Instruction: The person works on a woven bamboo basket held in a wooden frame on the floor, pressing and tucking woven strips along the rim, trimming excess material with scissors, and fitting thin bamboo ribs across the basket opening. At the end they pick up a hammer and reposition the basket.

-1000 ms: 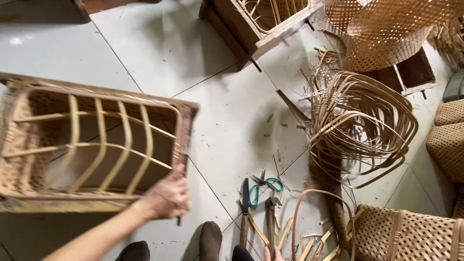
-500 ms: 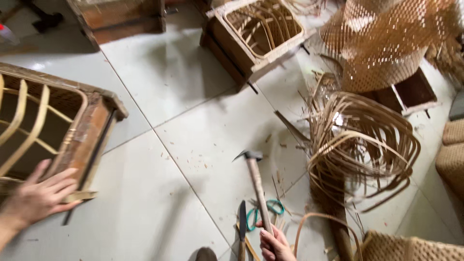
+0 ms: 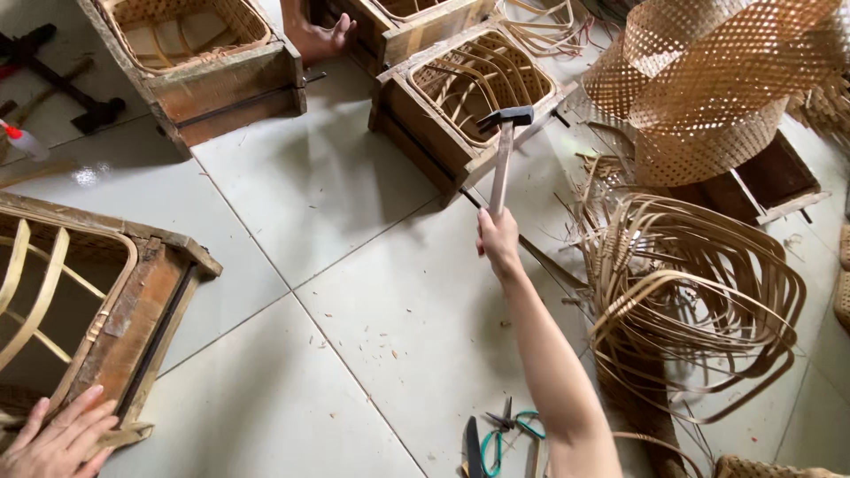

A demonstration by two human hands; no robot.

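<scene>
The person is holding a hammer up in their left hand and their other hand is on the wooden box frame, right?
Not quite: the head view shows the hammer in the right hand. The left hand rests on the wooden box frame.

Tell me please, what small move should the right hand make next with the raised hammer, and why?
Probably bring the hammer back toward the wooden frame at the left. The right hand holds it raised over the floor, far from that frame, while the left hand already presses on the frame's near corner.
</scene>
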